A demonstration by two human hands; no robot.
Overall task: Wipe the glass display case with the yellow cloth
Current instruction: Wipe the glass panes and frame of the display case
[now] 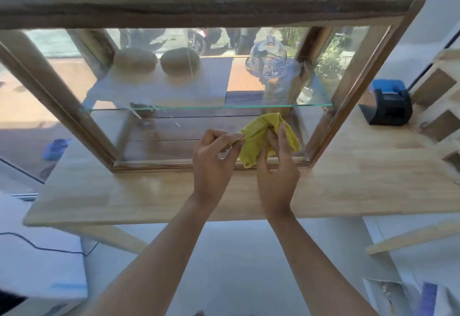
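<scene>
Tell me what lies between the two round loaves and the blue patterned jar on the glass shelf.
Head view: bare shelf between the loaves and the jar.

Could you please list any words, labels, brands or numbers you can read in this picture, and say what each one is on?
None can be read.
The black and blue device on the wooden counter shows no legible marking.
The patterned wrapper inside the glass display case is too blurred to tell print from text.
The yellow cloth is plain.

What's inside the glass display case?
On the glass shelf: two round loaves on white paper, and a patterned jar. The lower level looks bare, but the yellow cloth and hands cover part of it.
</scene>
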